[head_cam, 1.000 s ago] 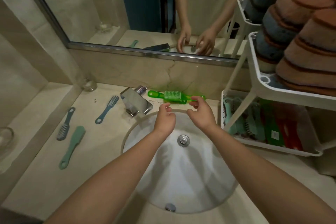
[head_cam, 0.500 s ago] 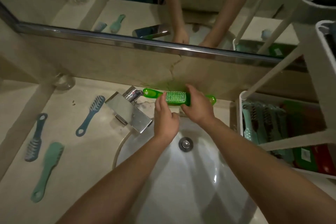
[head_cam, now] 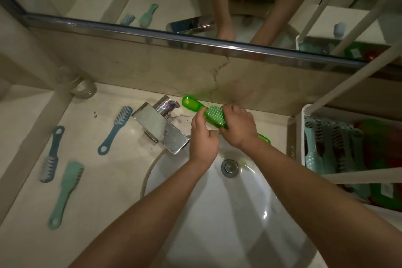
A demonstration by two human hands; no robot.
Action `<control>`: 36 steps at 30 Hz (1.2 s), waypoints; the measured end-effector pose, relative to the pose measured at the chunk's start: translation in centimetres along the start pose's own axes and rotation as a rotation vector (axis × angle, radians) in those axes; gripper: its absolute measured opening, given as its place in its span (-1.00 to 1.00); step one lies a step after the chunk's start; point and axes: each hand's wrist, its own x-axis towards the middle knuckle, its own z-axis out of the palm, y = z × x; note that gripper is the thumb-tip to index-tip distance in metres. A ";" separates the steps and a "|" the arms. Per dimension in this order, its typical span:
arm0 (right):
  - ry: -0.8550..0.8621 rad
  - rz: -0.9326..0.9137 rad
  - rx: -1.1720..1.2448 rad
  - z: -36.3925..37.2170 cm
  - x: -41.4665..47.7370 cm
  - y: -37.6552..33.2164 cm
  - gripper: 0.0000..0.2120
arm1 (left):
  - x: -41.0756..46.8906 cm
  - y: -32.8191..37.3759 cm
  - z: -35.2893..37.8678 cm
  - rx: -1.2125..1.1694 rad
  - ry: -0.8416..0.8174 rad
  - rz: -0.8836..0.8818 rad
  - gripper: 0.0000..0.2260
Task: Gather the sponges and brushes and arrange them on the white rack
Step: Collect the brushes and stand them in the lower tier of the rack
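Observation:
A bright green brush [head_cam: 214,116] lies slanted behind the sink, bristles up. My right hand [head_cam: 238,129] grips its middle from the right, and my left hand [head_cam: 203,136] holds its left side with the fingers curled on the edge. On the counter to the left lie a dark blue brush [head_cam: 115,129], a grey-blue brush [head_cam: 51,154] and a pale green brush [head_cam: 67,191]. The white rack [head_cam: 304,137] stands at the right, with several teal, green and red brushes in its lower tray.
A chrome faucet [head_cam: 161,126] juts over the white sink [head_cam: 217,213] just left of my hands. A glass [head_cam: 83,88] stands in the back left corner. The mirror's metal edge [head_cam: 195,40] runs above the backsplash. A rack leg [head_cam: 348,80] slants overhead at right.
The green brush has tilted from lying level to slanting down to the right. Both hands have closed more firmly on it. The view has tilted further down.

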 end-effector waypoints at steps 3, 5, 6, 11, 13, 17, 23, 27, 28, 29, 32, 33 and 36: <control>-0.012 0.066 0.182 -0.2 -1.7 -0.5 -0.52 | -0.5 0.4 0.0 -0.030 0.038 -0.045 -0.49; -0.009 0.142 0.381 -0.5 -3.4 -1.1 -0.57 | -1.3 1.0 -0.1 -0.069 0.055 -0.071 -0.55; 0.000 0.178 0.497 -0.7 -4.4 -1.4 -0.59 | -1.8 1.4 -0.2 -0.089 0.059 -0.089 -0.57; 0.015 0.264 0.973 -2.6 -10.3 -2.7 -0.84 | -4.9 3.9 -1.0 -0.224 0.016 -0.228 -0.63; 0.034 0.283 1.049 -3.7 -12.8 -3.0 -0.88 | -6.2 4.9 -1.1 -0.305 -0.038 -0.278 -0.70; 0.012 0.335 1.194 -5.3 -17.4 -2.5 -0.88 | -9.8 6.2 -0.6 -0.384 -0.154 -0.319 -0.79; -0.041 0.395 1.189 -5.6 -23.1 -0.1 -0.73 | -15.0 6.7 2.0 -0.323 -0.165 -0.346 -0.81; -0.013 0.390 1.162 -5.4 -26.0 2.2 -0.75 | -18.1 6.7 4.0 -0.276 -0.126 -0.358 -0.74; 0.002 0.391 1.167 -5.4 -26.6 2.8 -0.78 | -18.8 6.6 4.4 -0.267 -0.111 -0.358 -0.74; 0.016 0.398 1.178 -5.4 -27.1 3.5 -0.80 | -19.6 6.5 4.8 -0.256 -0.097 -0.359 -0.74; 0.052 0.444 1.197 -5.5 -28.8 5.9 -0.75 | -22.0 6.4 6.0 -0.239 -0.064 -0.367 -0.76; 0.065 0.456 1.201 -5.5 -29.3 6.6 -0.68 | -22.9 6.3 6.5 -0.237 -0.062 -0.365 -0.78; 0.107 0.485 1.178 -5.9 -30.5 8.4 -0.54 | -25.4 6.2 7.7 -0.226 -0.069 -0.339 -0.92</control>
